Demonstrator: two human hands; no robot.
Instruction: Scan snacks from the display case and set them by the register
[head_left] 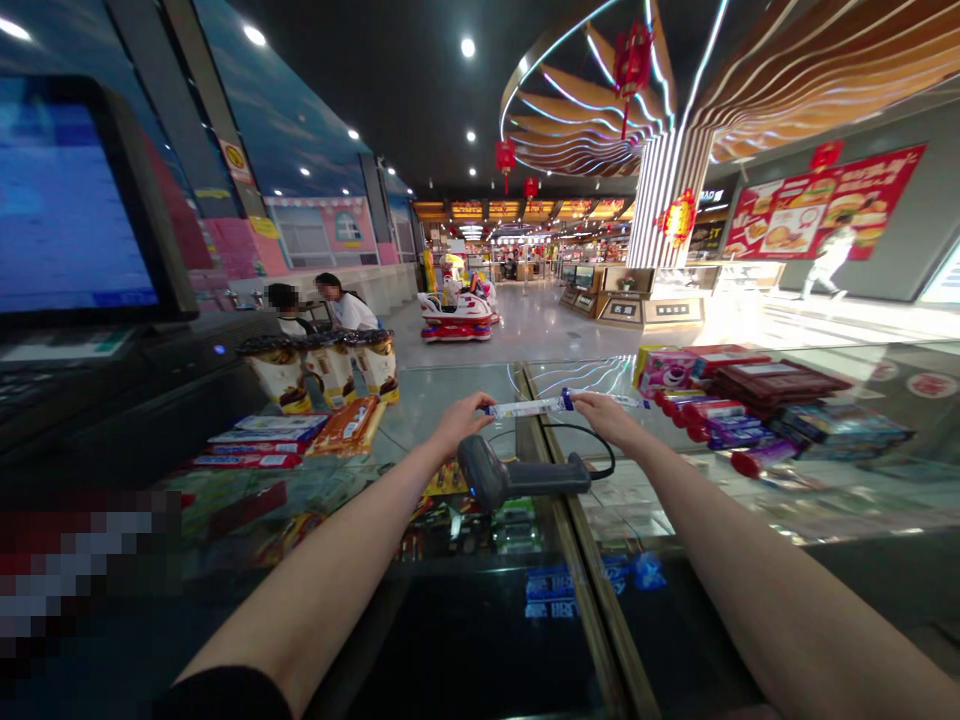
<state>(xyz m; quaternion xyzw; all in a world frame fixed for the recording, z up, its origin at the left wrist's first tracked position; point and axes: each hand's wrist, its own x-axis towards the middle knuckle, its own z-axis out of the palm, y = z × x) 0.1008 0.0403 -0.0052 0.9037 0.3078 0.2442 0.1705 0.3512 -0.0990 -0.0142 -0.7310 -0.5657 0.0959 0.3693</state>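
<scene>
Much of the monitor (75, 200): cut off by the left edge, its blue screen too blurred to read.
Lower left corner: covered by coarse pixel blocks, so what lies there cannot be made out.
Slim packet (529, 408): white and blue, its print too small to read — the fingers of the right hand (604, 415) hide a stretch of it, and the far end shows again just past them.
Packet's place: held roughly level across the gap from the left hand (463, 420) to the right, over the glass counter (450, 380) and just beyond the barcode scanner (517, 478).
Left hand's grip: fingers drawn together, nearly closed, pinching the packet's left end.
Right hand's grip: fingers likewise nearly closed, pinching the packet beside its dark blue band, towards the other end.
Left arm: reaches forward and inward from the lower left, a black sleeve (232, 695) cut off at the bottom edge.
Right arm: bare, slanting in from the lower right corner.
Scanner: lies between the forearms, head to the left, handle to the right; its black cable (611, 450) loops up behind — where it ends is hidden.
Left of the hands: three lidded cups (277, 375) and an orange packet (349, 425).
Right of the hands: brown packs (780, 383), stacked among boxes.
</scene>
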